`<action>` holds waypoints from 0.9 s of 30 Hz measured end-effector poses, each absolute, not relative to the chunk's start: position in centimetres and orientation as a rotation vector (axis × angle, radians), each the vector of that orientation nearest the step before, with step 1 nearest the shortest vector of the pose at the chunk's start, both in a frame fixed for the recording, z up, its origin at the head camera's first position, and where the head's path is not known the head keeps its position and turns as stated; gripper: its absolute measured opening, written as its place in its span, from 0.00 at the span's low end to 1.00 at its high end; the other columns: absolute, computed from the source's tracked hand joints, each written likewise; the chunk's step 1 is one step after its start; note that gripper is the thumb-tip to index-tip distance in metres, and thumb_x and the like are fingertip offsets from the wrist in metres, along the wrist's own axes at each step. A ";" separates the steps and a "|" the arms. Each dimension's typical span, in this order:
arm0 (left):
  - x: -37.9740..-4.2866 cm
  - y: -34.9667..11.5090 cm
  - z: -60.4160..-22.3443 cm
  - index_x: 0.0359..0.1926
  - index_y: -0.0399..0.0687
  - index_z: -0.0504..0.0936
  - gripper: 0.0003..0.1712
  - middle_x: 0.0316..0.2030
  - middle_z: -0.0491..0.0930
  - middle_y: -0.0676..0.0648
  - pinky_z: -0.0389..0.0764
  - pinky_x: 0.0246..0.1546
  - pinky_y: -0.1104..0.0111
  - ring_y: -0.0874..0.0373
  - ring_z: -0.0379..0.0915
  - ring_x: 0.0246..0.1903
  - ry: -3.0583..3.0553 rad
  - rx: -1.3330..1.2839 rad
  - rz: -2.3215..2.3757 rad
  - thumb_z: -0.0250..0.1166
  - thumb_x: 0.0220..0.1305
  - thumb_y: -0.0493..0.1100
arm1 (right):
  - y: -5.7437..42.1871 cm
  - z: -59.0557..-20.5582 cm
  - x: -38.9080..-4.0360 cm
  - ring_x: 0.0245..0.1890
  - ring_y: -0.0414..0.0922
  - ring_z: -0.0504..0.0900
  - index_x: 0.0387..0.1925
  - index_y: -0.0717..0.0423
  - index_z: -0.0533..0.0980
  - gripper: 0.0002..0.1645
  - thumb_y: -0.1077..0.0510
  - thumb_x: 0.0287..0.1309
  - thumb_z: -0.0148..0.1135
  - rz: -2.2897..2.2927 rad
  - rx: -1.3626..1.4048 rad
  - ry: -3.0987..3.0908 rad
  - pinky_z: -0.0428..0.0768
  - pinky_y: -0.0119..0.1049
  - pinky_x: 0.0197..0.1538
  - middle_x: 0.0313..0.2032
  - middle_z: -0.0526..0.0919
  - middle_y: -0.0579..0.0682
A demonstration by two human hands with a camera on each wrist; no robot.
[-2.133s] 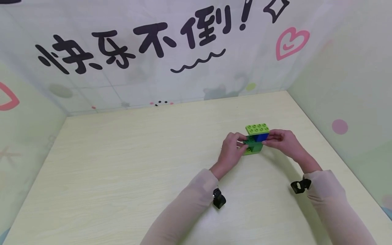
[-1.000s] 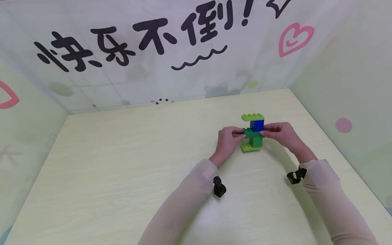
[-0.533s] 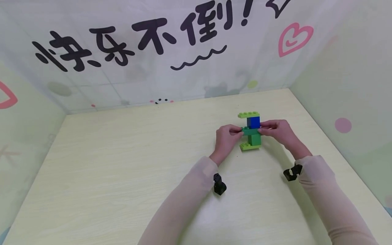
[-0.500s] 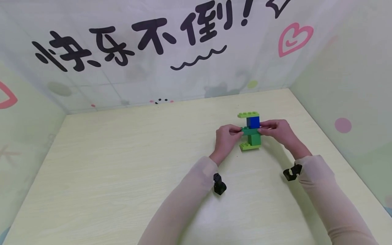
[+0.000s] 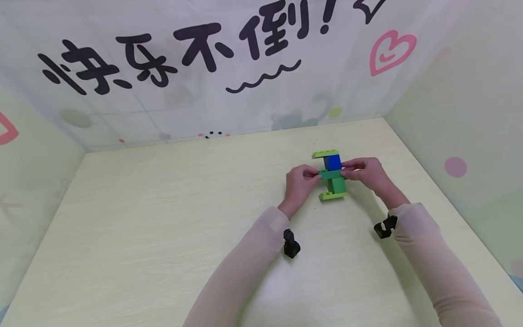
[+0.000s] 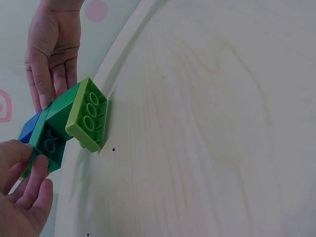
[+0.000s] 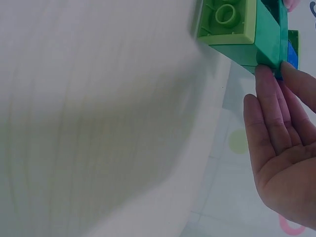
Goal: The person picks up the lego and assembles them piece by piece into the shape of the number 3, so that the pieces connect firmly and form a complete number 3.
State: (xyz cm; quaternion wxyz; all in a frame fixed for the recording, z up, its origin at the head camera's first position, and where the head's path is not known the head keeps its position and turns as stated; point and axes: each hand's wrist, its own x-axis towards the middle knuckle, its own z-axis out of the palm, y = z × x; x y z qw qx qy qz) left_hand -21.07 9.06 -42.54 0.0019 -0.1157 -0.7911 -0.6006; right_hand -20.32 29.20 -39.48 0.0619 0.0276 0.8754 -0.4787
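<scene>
A stack of toy building blocks stands between my hands in the head view. At its top is a lime plate (image 5: 325, 154) over a blue block (image 5: 333, 162). Below come a dark green plate (image 5: 330, 175), a green block (image 5: 337, 185) and a second lime plate (image 5: 333, 196). My left hand (image 5: 298, 186) pinches the left end of the dark green plate. My right hand (image 5: 369, 175) holds the stack's right side near that plate, thumb in front. Both wrist views show the hollow underside of the bottom lime plate (image 6: 90, 116), and the stack leans left at its top.
The pale wooden table (image 5: 171, 218) spreads out to the left and in front. A printed cloth backdrop (image 5: 196, 109) rises behind it, with side panels left and right. A small black camera is strapped to each sleeved wrist, including the left wrist camera (image 5: 291, 245).
The block stack, first tipped with its top studs showing, has swung more upright, then its top has leaned left. Both hands have shifted slightly up and left, still holding it.
</scene>
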 end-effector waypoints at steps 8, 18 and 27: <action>-21.3 9.0 -42.9 0.35 0.37 0.82 0.07 0.32 0.82 0.45 0.75 0.30 0.78 0.60 0.78 0.30 -2.515 -0.354 -1.883 0.67 0.53 0.34 | 29.1 -39.7 -20.9 0.28 0.34 0.79 0.49 0.69 0.75 0.22 0.61 0.53 0.64 -1.485 0.082 2.614 0.78 0.40 0.41 0.30 0.83 0.48; -21.3 8.9 -43.0 0.37 0.35 0.81 0.09 0.34 0.82 0.44 0.76 0.30 0.77 0.58 0.79 0.31 -2.542 -0.322 -1.936 0.67 0.52 0.33 | 29.1 -39.9 -21.3 0.28 0.34 0.80 0.51 0.71 0.73 0.24 0.60 0.55 0.63 -1.460 0.063 2.581 0.78 0.40 0.41 0.34 0.83 0.53; -21.4 8.9 -43.2 0.37 0.35 0.81 0.10 0.34 0.82 0.43 0.76 0.31 0.76 0.58 0.79 0.32 -2.560 -0.310 -1.954 0.67 0.52 0.33 | 29.3 -40.2 -21.5 0.31 0.36 0.80 0.51 0.69 0.73 0.23 0.60 0.56 0.62 -1.393 0.052 2.580 0.77 0.39 0.43 0.37 0.81 0.56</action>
